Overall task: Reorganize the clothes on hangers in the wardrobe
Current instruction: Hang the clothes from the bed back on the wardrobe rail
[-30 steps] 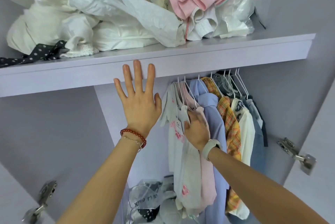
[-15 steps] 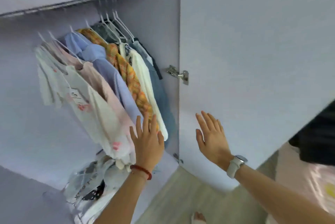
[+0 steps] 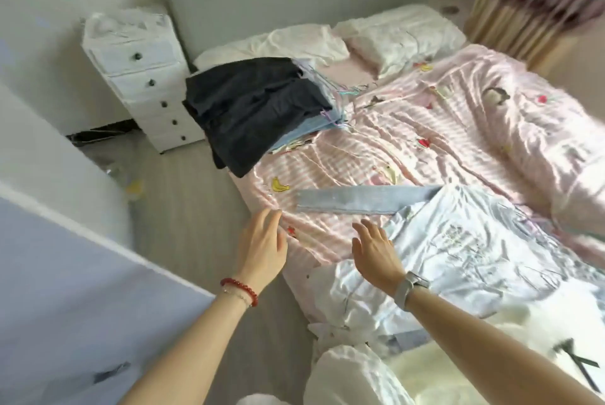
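So right now the person is facing the bed (image 3: 442,129), not the wardrobe, and both hands are out in front with nothing in them. The left hand (image 3: 262,247) hovers over the near edge of the bed with the fingers loose and spread, a wide-open grip. The right hand (image 3: 376,254) is the same, relaxed fingers, empty, hanging just over the corner of a pale blue shirt (image 3: 474,247) spread flat on the pink striped cover. One grey-blue sleeve (image 3: 366,201) of it sticks out to the left across the bed.

The main batch of clothes is the pile (image 3: 258,110) up near the pillows (image 3: 399,34), with a dark garment draped on top, partly hanging off the bed edge, and what look like thin hanger hooks poking out the right side, though it's too blurry to swear to. A white drawer unit (image 3: 144,77) stands on the floor beside it.

My guess is the next pick is either the flat shirt or something off that pile. If it's the shirt, I'd tuck the stray sleeve in first and lift by the shoulders with both hands so it doesn't drag and crease. If it's the pile, grab by the hooks, one or two at a time, since tangled hangers will pull the whole stack onto the floor. The dark piece on top looks ready to slide already.
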The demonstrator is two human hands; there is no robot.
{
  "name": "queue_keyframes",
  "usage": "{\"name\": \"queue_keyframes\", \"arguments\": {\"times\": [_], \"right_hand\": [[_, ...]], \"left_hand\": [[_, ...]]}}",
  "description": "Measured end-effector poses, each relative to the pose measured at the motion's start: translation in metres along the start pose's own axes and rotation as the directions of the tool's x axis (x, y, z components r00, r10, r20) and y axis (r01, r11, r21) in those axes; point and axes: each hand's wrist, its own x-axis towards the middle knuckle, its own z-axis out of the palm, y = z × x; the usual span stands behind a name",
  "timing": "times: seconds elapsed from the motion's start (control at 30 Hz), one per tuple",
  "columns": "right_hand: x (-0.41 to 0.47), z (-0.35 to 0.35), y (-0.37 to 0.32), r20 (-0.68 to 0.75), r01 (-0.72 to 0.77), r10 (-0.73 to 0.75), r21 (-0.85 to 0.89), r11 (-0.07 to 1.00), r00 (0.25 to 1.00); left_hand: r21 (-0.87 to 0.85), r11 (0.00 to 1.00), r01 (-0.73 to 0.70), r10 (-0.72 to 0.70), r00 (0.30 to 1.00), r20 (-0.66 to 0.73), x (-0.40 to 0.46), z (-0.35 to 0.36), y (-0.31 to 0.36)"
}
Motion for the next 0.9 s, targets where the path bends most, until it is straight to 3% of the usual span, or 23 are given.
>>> {"name": "queue_keyframes", "arguments": {"times": [0.17,0.4,0.57,0.67,0.8,0.9], "right_hand": [[0.021,-0.028,0.144,-0.026,-0.327,0.331,0.102,0.939,0.943],[0.043,-0.045,0.312,-0.032,-0.614,0.634,0.217,0.759,0.773],[0.078,-0.039,0.406,0.013,-0.732,0.748,0.221,0.645,0.663],[0.104,-0.029,0.446,0.02,-0.733,0.746,0.209,0.647,0.665],[0.134,-0.015,0.472,0.035,-0.752,0.76,0.182,0.634,0.649],[0.145,-0.005,0.478,0.0,-0.816,0.825,0.148,0.559,0.565]], "left_hand": [[0.032,0.983,-0.179,0.165,0.951,0.263,0.095,0.09,0.099],[-0.008,0.959,-0.283,0.231,0.767,0.599,0.158,0.219,0.203],[0.017,0.948,-0.319,0.225,0.705,0.673,0.189,0.299,0.231],[0.043,0.938,-0.343,0.223,0.696,0.683,0.204,0.333,0.234],[0.039,0.951,-0.305,0.19,0.684,0.704,0.216,0.357,0.232],[0.04,0.953,-0.3,0.187,0.686,0.704,0.223,0.36,0.233]]}}
